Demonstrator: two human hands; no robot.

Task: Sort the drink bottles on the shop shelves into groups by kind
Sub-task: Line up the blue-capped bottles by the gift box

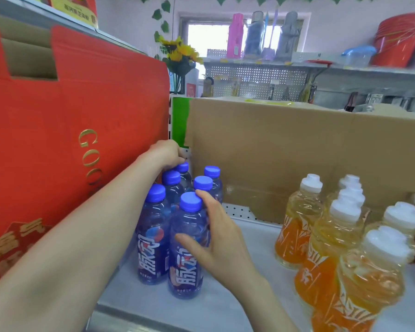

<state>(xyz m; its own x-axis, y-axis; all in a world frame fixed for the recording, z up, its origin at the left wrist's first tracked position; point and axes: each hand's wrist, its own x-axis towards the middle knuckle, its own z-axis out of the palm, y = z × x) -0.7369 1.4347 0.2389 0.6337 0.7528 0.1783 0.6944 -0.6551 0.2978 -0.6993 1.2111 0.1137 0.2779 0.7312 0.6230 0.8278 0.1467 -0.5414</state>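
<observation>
At the left end of the shelf [225, 295], hard against the red gift carton [82, 116], six blue-capped sports-drink bottles [153, 236] are stood in a tight cluster of two rows. They are kept well apart from the white-capped orange drink bottles [297, 224] grouped at the right end. The front bottle [185, 264], nearest the shelf's front edge, is gripped by the right hand [221, 240], with the fingers wrapped round its shoulder and the thumb laid across it above the label. The left hand [164, 153] is curled down over the caps at the back of the cluster; its fingertips are hidden, so whether a cap is pinched cannot be told. Toppling is judged the chief risk: the bottles are tall, narrow and touching, so a sideways pull on one could knock its neighbours over, and the front bottle could be tipped off the front edge. A rear bottle lifted by its cap alone could swing against the cardboard box [297, 152] behind, or slip if lightly held. A cap could also be brushed by the left forearm [82, 236], which passes close beside the left row. The blue bottles are seen to be of clear, blue-tinted plastic, filled, with rounded blue screw caps and dark labels bearing large white characters and a red-and-blue roundel.
</observation>
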